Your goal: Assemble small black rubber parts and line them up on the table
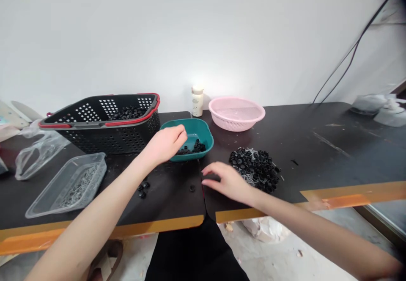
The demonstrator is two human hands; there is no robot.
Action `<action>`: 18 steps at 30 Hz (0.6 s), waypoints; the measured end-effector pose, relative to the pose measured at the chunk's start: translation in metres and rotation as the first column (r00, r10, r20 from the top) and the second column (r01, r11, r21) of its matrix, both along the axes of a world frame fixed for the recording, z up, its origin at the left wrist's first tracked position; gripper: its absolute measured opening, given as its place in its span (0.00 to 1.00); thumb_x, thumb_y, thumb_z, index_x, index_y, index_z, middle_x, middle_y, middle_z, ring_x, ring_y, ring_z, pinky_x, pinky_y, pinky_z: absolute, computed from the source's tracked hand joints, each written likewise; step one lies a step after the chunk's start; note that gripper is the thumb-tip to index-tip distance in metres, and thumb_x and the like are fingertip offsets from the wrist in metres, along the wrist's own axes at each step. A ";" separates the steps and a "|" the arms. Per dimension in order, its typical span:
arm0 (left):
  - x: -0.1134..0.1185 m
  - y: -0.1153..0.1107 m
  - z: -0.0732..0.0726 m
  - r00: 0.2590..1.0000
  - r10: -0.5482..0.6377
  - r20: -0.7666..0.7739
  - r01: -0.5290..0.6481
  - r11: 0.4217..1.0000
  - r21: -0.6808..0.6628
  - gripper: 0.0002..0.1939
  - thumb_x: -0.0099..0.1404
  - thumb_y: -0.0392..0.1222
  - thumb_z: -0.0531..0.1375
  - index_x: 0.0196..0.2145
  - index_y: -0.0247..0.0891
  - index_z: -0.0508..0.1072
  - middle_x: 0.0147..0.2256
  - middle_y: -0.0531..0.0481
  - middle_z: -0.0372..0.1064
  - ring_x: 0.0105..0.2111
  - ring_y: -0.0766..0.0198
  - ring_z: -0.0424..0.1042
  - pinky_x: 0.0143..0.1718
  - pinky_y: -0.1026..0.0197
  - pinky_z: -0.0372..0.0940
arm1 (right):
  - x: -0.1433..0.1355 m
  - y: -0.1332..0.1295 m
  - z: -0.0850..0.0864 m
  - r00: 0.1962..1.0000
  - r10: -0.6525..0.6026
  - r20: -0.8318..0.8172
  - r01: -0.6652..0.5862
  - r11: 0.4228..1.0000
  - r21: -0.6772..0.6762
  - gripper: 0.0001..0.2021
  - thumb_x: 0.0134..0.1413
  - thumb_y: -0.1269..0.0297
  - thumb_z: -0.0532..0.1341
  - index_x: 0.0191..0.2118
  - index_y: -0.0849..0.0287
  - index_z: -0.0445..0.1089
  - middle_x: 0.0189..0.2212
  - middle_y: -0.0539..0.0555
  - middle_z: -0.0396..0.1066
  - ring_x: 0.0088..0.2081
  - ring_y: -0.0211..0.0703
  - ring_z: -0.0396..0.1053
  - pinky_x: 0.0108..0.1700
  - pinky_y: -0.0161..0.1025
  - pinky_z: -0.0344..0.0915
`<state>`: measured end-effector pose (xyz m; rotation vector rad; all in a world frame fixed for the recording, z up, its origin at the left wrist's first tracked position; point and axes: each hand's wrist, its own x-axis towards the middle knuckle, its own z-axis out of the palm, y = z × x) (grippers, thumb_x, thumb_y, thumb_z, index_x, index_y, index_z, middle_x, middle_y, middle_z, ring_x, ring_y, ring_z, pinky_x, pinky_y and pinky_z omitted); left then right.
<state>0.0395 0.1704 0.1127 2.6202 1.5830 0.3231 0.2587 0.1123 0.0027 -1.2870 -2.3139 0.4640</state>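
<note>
My left hand [168,142] is closed above the left side of a teal tray [193,126]; what its fingers hold, if anything, is hidden. Small black round parts [198,146] lie in that tray. My right hand [223,181] is over the table, thumb and fingers apart, with nothing seen between them. Just to its right is a heap of black parts [263,169] mixed with thin silvery pins. One black ring [192,188] lies between my arms, and several black parts [142,193] sit beside my left forearm.
A black basket [120,139] with red-trimmed handles holds more black parts at the left. In front of it sits a clear tray [41,202] of silvery pins. A white bottle [197,103] and a pink basket [236,122] stand near the wall. Plastic bags [41,152] lie far left.
</note>
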 end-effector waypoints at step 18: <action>-0.047 -0.116 -0.123 0.830 0.031 0.557 0.049 0.990 -0.129 0.06 0.65 0.44 0.61 0.37 0.43 0.77 0.30 0.53 0.78 0.30 0.61 0.78 0.32 0.64 0.71 | 0.043 0.025 0.029 0.620 -0.282 0.732 0.354 0.933 0.059 0.08 0.64 0.62 0.61 0.41 0.61 0.73 0.43 0.56 0.75 0.46 0.46 0.72 0.50 0.50 0.69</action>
